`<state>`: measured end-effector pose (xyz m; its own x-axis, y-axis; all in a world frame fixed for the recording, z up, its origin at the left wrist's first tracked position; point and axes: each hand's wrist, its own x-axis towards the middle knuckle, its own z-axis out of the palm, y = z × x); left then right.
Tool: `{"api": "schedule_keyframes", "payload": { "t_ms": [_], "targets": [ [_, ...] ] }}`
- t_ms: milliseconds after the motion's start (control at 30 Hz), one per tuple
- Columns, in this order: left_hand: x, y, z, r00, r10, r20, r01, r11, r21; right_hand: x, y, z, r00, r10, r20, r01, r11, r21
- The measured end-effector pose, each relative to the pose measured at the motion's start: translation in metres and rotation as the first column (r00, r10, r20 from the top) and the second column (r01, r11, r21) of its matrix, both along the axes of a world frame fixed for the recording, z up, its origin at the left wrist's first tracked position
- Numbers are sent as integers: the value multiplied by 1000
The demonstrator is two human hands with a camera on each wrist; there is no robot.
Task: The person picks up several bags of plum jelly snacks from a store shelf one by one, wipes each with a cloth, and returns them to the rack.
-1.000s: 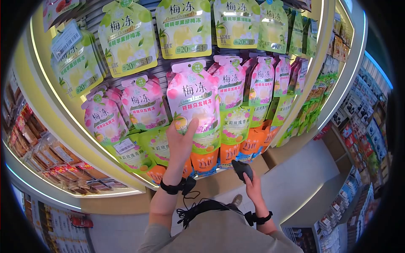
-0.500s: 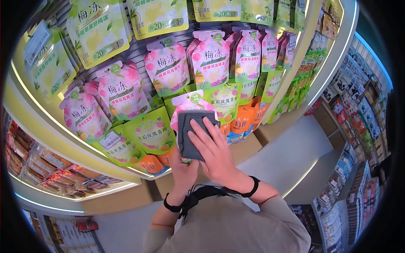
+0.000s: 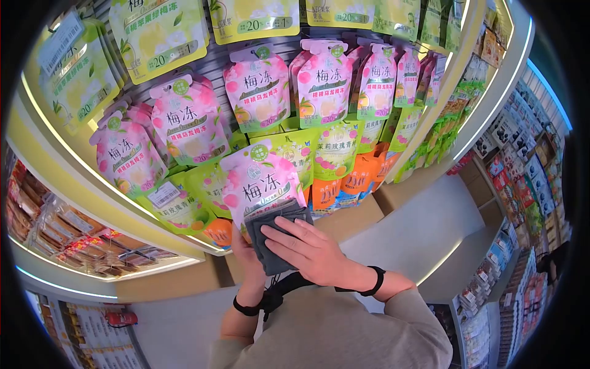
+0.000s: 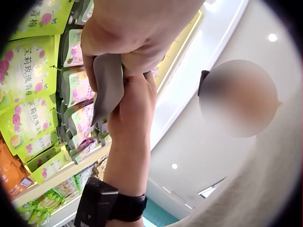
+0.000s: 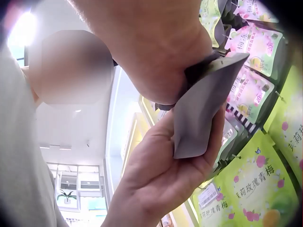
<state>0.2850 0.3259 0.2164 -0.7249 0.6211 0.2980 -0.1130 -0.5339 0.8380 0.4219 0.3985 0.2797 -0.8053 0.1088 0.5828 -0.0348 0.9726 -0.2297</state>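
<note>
A pink stand-up pouch (image 3: 255,178) of plum jelly is held in front of the person, its top leaning toward the shelf. My left hand (image 3: 247,261) grips its lower left side; in the right wrist view its fingers wrap the pouch's silvery back (image 5: 203,109). On the pouch's lower front lies a folded dark grey cloth (image 3: 270,246). My right hand (image 3: 313,255) presses this cloth flat with outstretched fingers, its thumb hidden. The cloth covers the lower print of the pouch.
Matching pink pouches (image 3: 257,92) hang on hooks behind, under yellow-green pouches (image 3: 163,43). Lower rows hold green pouches (image 3: 337,147) and orange packs (image 3: 359,175). A pale shelf upright (image 3: 439,104) borders the rack on the right, and packaged goods (image 3: 67,215) fill the left shelf.
My left hand has taken the pink pouch from the row and drawn it down toward the body. The right hand has brought the cloth onto it, then slid it lower on the front.
</note>
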Motion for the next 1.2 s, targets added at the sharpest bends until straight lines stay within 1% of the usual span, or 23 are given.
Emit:
{"api": "schedule_keyframes", "payload": {
  "t_ms": [67, 133, 167, 200, 233, 267, 300, 333, 367, 400, 467, 500, 533, 600, 633, 667, 700, 733, 800, 867, 900, 1033, 1200],
  "targets": [
    [-10, -6, -2, 996, 93, 8, -92, 991, -97, 17, 11, -13, 999, 9, 40, -9, 1000, 15],
    [-12, -9, -3, 993, 115, 15, -114, 992, -61, 25, 26, -28, 922, -287, -261, 171, 904, -392],
    [-12, -10, -7, 996, 37, 87, -34, 999, -33, 22, 32, -31, 921, -286, -264, 170, 906, -388],
    [-10, -10, -9, 987, -47, 155, 47, 999, 1, 20, 39, -31, 903, -365, -228, 86, 672, -736],
    [-6, -9, -8, 994, -81, 68, 85, 994, -63, 19, 43, -30, 892, -423, -162, -23, 317, -948],
    [-1, -7, -9, 994, -85, 63, 89, 994, -59, 15, 42, -29, 889, -425, -168, -25, 321, -947],
    [6, -4, -12, 978, -192, 78, 200, 974, -108, 6, 37, -27, 898, -344, -276, -273, 58, -960],
    [11, -1, -17, 950, -298, 95, 310, 938, -155, -1, 35, -25, 867, -292, -403, -472, -223, -853],
    [16, 1, -23, 953, -286, 100, 298, 946, -129, -2, 35, -29, 882, -209, -422, -462, -210, -862],
    [17, -1, -26, 952, -294, 89, 303, 944, -127, -2, 36, -31, 876, -213, -432, -472, -202, -858],
    [14, -3, -22, 999, -40, 4, 40, 996, -77, -6, 34, -39, 845, 39, -533, -514, -214, -831],
    [12, -6, -11, 1000, 9, 4, -9, 999, -35, -7, 29, -49, 779, 118, -616, -567, -286, -772],
    [11, -9, -4, 1000, 12, -4, -12, 999, -32, -5, 26, -57, 774, 122, -621, -572, -285, -769],
    [8, -14, 4, 993, 107, -40, -111, 988, -111, 6, 27, -70, 895, 112, -431, -397, -238, -886],
    [5, -16, 2, 993, 113, -47, -117, 988, -105, 9, 30, -78, 919, 66, -390, -371, -197, -907],
    [4, -16, -2, 996, 32, -88, -48, 980, -191, 5, 36, -71, 916, 75, -394, -375, -187, -908],
    [5, -20, -7, 992, -58, -115, 22, 955, -296, 5, 36, -66, 881, 5, -473, -454, -267, -850],
    [7, -17, -9, 991, -63, -120, 24, 954, -298, 3, 37, -58, 836, -73, -544, -535, -334, -776],
    [16, -14, -11, 986, -102, -135, 61, 959, -278, 0, 37, -54, 806, -110, -581, -576, -366, -731],
    [14, -8, -2, 980, -78, -185, 29, 967, -253, -4, 44, -61, 817, 7, -576, -540, -339, -770],
    [12, -7, 3, 979, -1, -205, -49, 970, -237, -5, 36, -52, 866, -37, -499, -487, -293, -823],
    [-5, 8, 22, 936, 192, -295, -244, 958, -151, 17, 35, -73, 930, -60, -362, -363, -283, -888],
    [-29, 44, 57, 929, 209, -307, -245, 966, -87, 59, 35, -113, 966, -57, -254, -259, -292, -921]
  ]
}}
